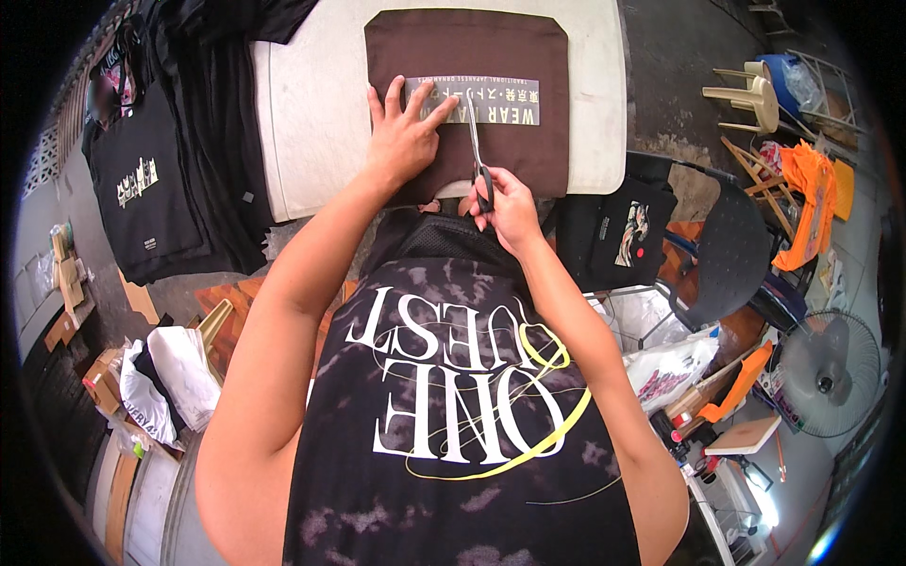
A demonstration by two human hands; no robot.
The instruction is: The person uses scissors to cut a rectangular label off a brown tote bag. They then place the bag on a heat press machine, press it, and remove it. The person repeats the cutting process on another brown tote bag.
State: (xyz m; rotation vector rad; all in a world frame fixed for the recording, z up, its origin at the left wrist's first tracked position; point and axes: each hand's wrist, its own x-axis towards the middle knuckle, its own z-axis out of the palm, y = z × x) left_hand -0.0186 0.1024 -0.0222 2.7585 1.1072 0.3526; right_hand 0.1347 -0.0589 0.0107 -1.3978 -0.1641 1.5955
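A dark brown piece of fabric [467,42], shaped like a bag or folded garment, lies flat on a white table [311,99]. On it rests a clear printed strip [517,101] with pale lettering, which looks like a transfer film. My left hand [404,141] is spread over the fabric, its fingertips touching the strip's left part. In my right hand [510,209], at the near edge of the fabric, is a pair of scissors [477,141] with black handles. Their blades point away from me and reach over the strip; whether they cut it I cannot tell.
Black printed garments [151,198] are piled to the left. To the right stand a dark chair [722,250] with another black printed garment [628,226] beside it, a fan [830,373], a beige stool [746,99] and an orange cloth [807,198].
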